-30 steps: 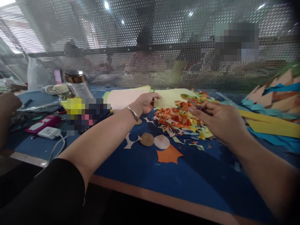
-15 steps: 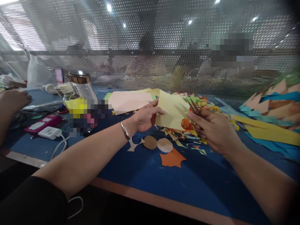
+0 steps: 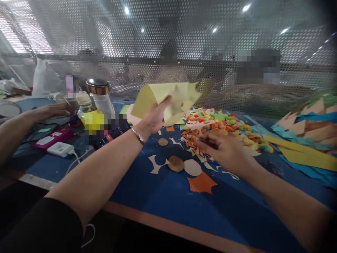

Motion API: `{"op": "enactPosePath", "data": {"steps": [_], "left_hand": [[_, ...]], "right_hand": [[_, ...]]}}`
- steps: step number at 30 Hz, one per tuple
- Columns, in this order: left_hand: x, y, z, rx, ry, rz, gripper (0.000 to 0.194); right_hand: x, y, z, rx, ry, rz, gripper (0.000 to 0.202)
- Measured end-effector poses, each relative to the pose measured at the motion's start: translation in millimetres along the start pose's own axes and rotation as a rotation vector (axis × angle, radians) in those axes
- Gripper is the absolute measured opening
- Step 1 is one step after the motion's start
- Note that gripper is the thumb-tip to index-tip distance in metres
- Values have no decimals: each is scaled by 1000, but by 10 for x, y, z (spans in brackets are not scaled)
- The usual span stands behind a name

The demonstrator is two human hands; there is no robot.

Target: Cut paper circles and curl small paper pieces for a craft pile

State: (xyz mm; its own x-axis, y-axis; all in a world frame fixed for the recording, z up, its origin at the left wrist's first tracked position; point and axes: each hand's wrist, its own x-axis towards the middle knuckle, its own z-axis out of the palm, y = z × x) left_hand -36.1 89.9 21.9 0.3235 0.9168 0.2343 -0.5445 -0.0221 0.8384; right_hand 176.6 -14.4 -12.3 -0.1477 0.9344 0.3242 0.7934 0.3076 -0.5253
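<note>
My left hand (image 3: pixel 155 117), a silver bangle on its wrist, is closed on a sheet of yellow paper (image 3: pixel 168 95). The sheet is raised above the table, curled over on its left, with a ragged right edge. Low over a heap of coloured paper curls and scraps (image 3: pixel 226 121) is my right hand (image 3: pixel 221 149), fingers loosely bent and apart, with nothing clear between them. A pale pink scrap (image 3: pixel 198 126) lies just beyond its fingertips. Nearer me lie a brown paper disc (image 3: pixel 176 163), a cream disc (image 3: pixel 192 167) and an orange jagged paper piece (image 3: pixel 202 182).
Peach and blue folded papers (image 3: pixel 310 119) and yellow strips (image 3: pixel 308 151) lie at the right. On the left stand a lidded glass jar (image 3: pixel 101 96) and a bottle (image 3: pixel 86 109), near a phone (image 3: pixel 116 131) and a white charger (image 3: pixel 60 149). Another person's hand (image 3: pixel 56 110) reaches in there.
My left hand has lifted and turned the yellow sheet up and leftward. The scissors and orange paper roll have left my right hand, which has moved slightly left and down over the scraps.
</note>
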Motion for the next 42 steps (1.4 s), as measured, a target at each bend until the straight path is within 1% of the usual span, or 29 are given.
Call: {"op": "enactPosePath", "data": {"steps": [1, 3, 4, 5, 7, 9, 11, 13, 15, 17, 21, 25, 27, 29, 31, 34, 36, 38, 42], "left_hand": [[18, 43, -33, -7, -24, 34, 37], [36, 86, -82, -11, -74, 83, 37], [38, 88, -99, -10, -92, 94, 37], [37, 81, -112, -8, -110, 97, 36], [30, 54, -132, -8, -155, 74, 36], [19, 30, -147, -16, -216, 10, 35], [8, 21, -159, -29, -263, -58, 32], [-2, 25, -166, -43, -289, -107, 29], [-7, 28, -170, -62, -303, -139, 27], [-5, 21, -174, -76, -306, -163, 25], [-3, -2, -180, -76, -254, -175, 23], [-16, 15, -168, -75, -222, -160, 23], [-17, 24, -160, -67, -215, -173, 25], [-12, 15, -158, -55, -201, -197, 28], [-8, -12, -159, -25, -178, -252, 30], [-28, -66, -146, 39, -159, -389, 30], [-64, -91, -110, 75, -177, -470, 31], [-110, -100, -53, 115, -194, -514, 30], [-189, -86, 68, 156, -196, -568, 29]], "right_hand": [[50, -66, 53, -43, -72, -47, 34], [176, -225, 179, -167, -156, -115, 26], [246, -307, 250, -225, -218, -113, 25], [318, -381, 325, -281, -245, -89, 25], [449, -491, 471, -315, -262, -75, 30], [545, -537, 591, -327, -271, -67, 30], [591, -536, 663, -317, -274, -74, 27], [589, -515, 683, -295, -276, -73, 22], [555, -494, 666, -274, -278, -56, 19], [517, -482, 642, -263, -277, -34, 20], [506, -475, 650, -256, -258, -5, 30], [525, -501, 659, -229, -258, 2, 25], [486, -519, 601, -208, -258, -7, 26], [406, -524, 491, -180, -238, -34, 30], [305, -503, 349, -148, -184, -53, 35], [174, -420, 147, -88, 51, -104, 44], [124, -340, 59, -72, 147, -132, 44], [103, -255, 14, -70, 172, -136, 42], [93, -130, 11, -114, 142, -151, 41]]}}
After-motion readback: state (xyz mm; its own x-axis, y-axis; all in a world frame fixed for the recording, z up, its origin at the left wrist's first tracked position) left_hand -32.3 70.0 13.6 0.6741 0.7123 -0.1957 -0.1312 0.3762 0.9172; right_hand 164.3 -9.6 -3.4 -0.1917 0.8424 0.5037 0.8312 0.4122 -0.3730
